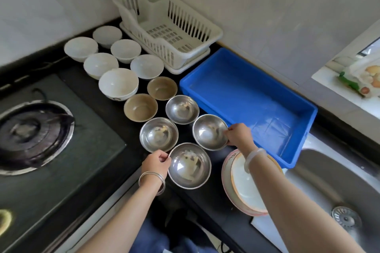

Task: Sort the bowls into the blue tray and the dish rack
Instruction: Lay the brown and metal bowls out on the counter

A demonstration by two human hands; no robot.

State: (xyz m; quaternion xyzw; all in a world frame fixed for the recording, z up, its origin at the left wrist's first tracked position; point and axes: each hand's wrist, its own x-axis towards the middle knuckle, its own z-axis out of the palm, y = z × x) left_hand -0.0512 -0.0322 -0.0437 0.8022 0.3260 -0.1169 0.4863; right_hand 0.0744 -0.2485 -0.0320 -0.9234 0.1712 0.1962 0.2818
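**Both hands on steel bowls, tray and rack bare**

Nearest the lens are the two forearms, reaching up from the bottom edge. The left hand, with thin metal bangles at the wrist, pinches the left rim of the nearest steel bowl — fingers curled onto the edge. The right hand, a pale bangle on its wrist, grips the right rim of a second steel bowl in the same way. Both bowls sit upright on the dark counter.

By size from there: the gas hob fills the left side, its burner ring well apart from the bowls. The steel sink takes the lower right corner. The blue tray lies between the sink and the wall, just beside the right hand, with nothing in it. Behind it, touching the corner of the wall, stands the white dish rack, also holding nothing.

A stack of plates rests at the counter edge under the right forearm. Six white bowls cluster between hob and rack. Two more steel bowls sit beside the gripped ones, and two brown bowls — the smallest — lie between the steel and the white groups.
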